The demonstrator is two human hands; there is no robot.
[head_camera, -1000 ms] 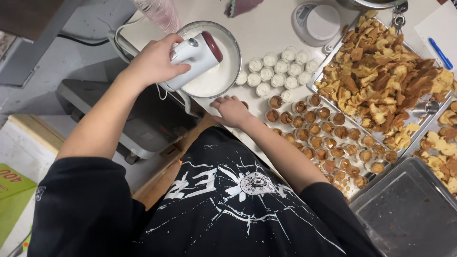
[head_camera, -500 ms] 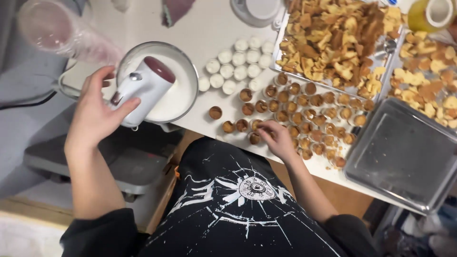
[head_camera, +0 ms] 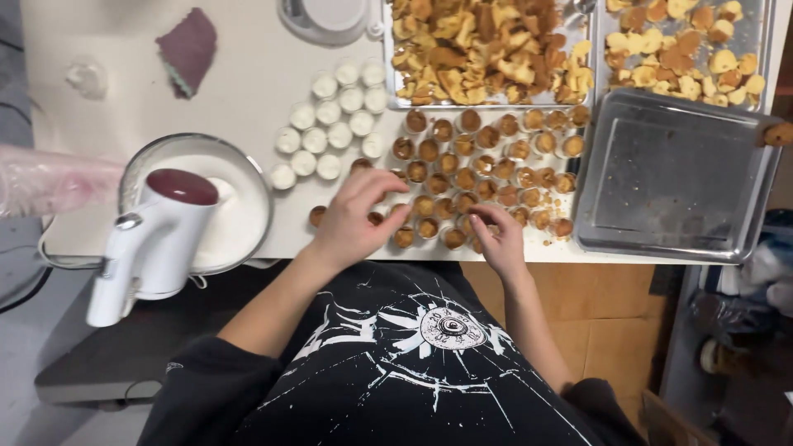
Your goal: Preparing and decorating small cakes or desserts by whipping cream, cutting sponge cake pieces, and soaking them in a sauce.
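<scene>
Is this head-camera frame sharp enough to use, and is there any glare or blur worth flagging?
Head view: small filled cups are sharp and evenly lit; the left hand and right hand look slightly soft; the empty steel tray shows a dull sheen, no harsh glare; a pink blur at the left edge.

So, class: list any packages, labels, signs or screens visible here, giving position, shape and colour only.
Clear crumpled plastic bag: far left edge of the white table, pinkish, translucent.
Round white printed emblem: on the black shirt, below the table edge, circular with white streaks radiating out.
No screens or signs can be seen.
</scene>
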